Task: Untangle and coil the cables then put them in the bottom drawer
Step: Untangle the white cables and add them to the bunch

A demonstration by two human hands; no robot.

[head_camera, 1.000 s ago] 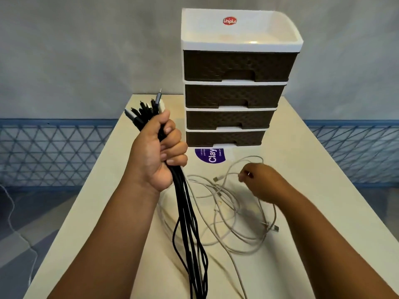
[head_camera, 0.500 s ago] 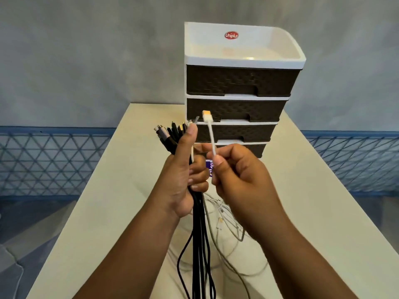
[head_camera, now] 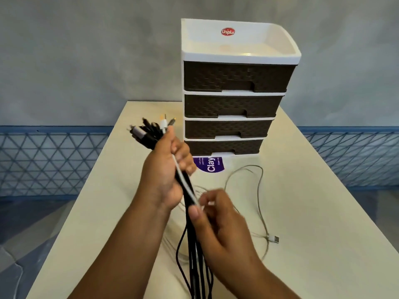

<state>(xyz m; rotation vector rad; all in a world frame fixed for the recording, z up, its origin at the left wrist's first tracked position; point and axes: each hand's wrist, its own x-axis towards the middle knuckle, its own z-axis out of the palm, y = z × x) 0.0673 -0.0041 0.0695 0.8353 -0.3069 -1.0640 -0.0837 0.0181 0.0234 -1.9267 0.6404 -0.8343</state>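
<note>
My left hand (head_camera: 164, 173) is raised over the table and shut on a bundle of black cables (head_camera: 194, 251); their plugs fan out above my fist and their lengths hang down to the table. A white cable (head_camera: 185, 186) lies along the bundle, its plug among the black ones. My right hand (head_camera: 218, 225) sits just below and pinches that white cable between thumb and fingers. More loose white cable (head_camera: 260, 203) lies looped on the table, ending in a USB plug (head_camera: 273, 238). The bottom drawer (head_camera: 222, 147) of the brown drawer unit is closed.
The drawer unit (head_camera: 235, 91) has a white tray top and several closed drawers, standing at the back middle of the cream table (head_camera: 323, 212). A purple label (head_camera: 209, 165) lies in front of it. Blue lattice railing runs behind the table on both sides.
My right hand picked a white cable end off the table, lifted it to the bundle, and has now slid down along it. The white plug sits in my left fist.
</note>
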